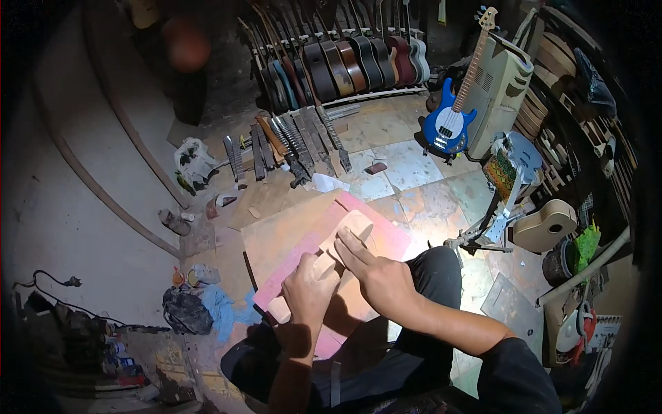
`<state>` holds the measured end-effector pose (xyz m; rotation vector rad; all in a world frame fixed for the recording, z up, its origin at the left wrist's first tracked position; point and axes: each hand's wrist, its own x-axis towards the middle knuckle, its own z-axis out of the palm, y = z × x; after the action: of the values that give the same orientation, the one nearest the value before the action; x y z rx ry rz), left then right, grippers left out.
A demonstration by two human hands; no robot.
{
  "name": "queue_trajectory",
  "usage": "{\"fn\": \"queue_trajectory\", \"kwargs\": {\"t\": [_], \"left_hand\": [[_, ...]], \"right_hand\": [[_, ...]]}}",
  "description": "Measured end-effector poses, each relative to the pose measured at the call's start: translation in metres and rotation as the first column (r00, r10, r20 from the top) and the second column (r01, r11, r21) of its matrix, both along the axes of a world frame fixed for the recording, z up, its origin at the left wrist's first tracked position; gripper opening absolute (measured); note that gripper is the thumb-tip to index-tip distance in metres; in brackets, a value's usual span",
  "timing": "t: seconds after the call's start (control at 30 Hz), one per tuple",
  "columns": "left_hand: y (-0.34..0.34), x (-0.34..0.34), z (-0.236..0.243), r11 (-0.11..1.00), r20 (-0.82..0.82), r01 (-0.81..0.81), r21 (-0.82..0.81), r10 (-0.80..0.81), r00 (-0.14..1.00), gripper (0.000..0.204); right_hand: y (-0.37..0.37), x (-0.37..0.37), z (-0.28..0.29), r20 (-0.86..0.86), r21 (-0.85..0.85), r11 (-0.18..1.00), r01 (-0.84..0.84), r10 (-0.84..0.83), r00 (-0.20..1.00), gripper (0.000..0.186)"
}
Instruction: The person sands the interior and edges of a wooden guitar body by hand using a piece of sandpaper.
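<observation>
A pale wooden piece (357, 223) with a rounded far end lies over a pink sheet (303, 257) in front of me. My right hand (383, 281) reaches in from the right, its index and middle fingers stretched along the top of the wood, the others curled. Closed round the nearer part of the wood is my left hand (308, 291), with a squared pale block (324, 265) showing between its thumb and fingers. Another rounded wooden end (278, 310) pokes out left of that hand. Whether these parts are one piece is hidden by my hands.
A flat board (272, 224) lies under the sheet. Beyond are several files and clamp-like metal tools (293, 141), and a rack of guitars (345, 65). A blue bass guitar (447, 124) stands back right. Dark and blue bags (219, 312) lie left; an unfinished guitar body (545, 226) is right.
</observation>
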<state>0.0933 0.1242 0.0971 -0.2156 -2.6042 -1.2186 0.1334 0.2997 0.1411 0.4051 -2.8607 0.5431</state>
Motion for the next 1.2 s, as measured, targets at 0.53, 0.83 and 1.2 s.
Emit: {"fn": "queue_trajectory", "kwargs": {"t": [0.53,0.83,1.2], "left_hand": [[0.002,-0.005,0.003,1.0,-0.005,-0.03,0.009,0.03,1.0,0.044],[0.0,-0.021,0.0,0.991,0.044,-0.061,0.12,0.056,0.997,0.041],[-0.005,-0.035,-0.01,0.991,-0.022,-0.13,0.027,0.13,0.991,0.052]], "right_hand": [[0.005,-0.021,-0.032,-0.086,-0.226,0.971,0.077,-0.099,0.991,0.064],[-0.034,-0.043,-0.057,-0.365,-0.408,0.912,-0.04,-0.122,0.923,0.068],[-0.04,-0.085,-0.069,-0.063,-0.778,0.575,0.253,-0.473,0.879,0.07]]}}
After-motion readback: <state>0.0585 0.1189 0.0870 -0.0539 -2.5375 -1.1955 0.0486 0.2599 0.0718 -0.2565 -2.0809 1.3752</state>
